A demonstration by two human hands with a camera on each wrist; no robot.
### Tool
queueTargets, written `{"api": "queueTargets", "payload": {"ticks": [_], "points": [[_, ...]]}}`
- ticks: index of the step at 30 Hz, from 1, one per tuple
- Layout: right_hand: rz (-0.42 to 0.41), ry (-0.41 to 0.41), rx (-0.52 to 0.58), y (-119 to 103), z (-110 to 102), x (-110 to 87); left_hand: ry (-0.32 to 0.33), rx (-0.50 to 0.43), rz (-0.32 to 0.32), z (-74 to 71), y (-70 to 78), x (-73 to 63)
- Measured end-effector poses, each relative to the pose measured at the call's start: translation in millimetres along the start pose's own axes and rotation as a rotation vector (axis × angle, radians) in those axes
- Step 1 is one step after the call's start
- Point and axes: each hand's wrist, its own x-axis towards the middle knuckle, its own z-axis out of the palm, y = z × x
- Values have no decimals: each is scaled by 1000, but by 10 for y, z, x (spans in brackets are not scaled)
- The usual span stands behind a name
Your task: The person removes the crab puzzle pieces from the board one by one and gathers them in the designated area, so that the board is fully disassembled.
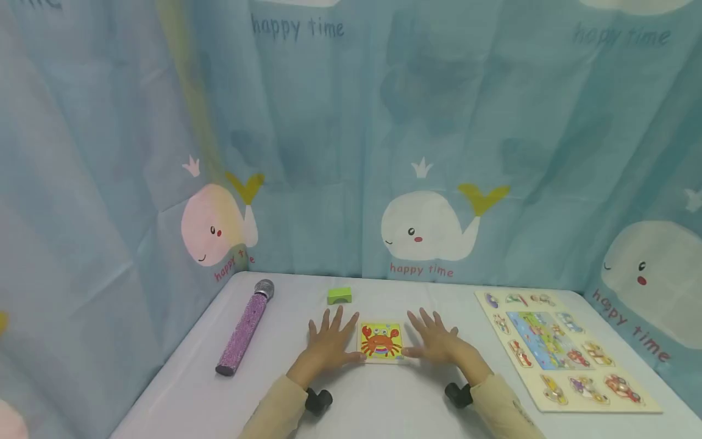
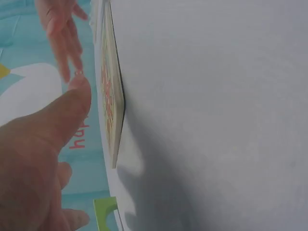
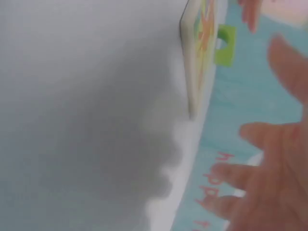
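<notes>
A small square crab puzzle (image 1: 381, 341), a red crab on yellow in a pale wooden frame, lies flat on the white table. My left hand (image 1: 329, 345) hovers at its left side with fingers spread, the thumb near its lower left corner. On the other side my right hand (image 1: 437, 340) is spread too, its thumb by the puzzle's right edge. Both wrist views show the puzzle's edge (image 2: 115, 96) on the table and the hands raised above the surface. Neither hand holds anything.
Behind the left hand stands a green arch block (image 1: 339, 296). A glittery purple microphone (image 1: 244, 329) lies at the left. At the right is a large wooden peg puzzle board (image 1: 595, 393) with vehicle pieces. A blue whale-print curtain (image 1: 329, 231) borders the table's back and sides.
</notes>
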Motion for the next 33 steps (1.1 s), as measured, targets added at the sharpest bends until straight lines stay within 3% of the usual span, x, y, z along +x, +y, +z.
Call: {"api": "queueTargets", "payload": {"ticks": [5, 9, 13, 22, 33], "points": [[-93, 103, 33, -113, -122, 225, -28, 9, 20, -102, 6, 108], [-180, 157, 12, -229, -157, 410, -111, -23, 91, -164, 69, 155], [-220, 94, 44, -338, -120, 559, -189, -32, 130, -174, 148, 150], [-225, -31, 123, -529, 13, 720, -251, 21, 117, -139, 227, 127], [-232, -64, 67, -624, 102, 722, -269, -6, 98, -92, 234, 73]]}}
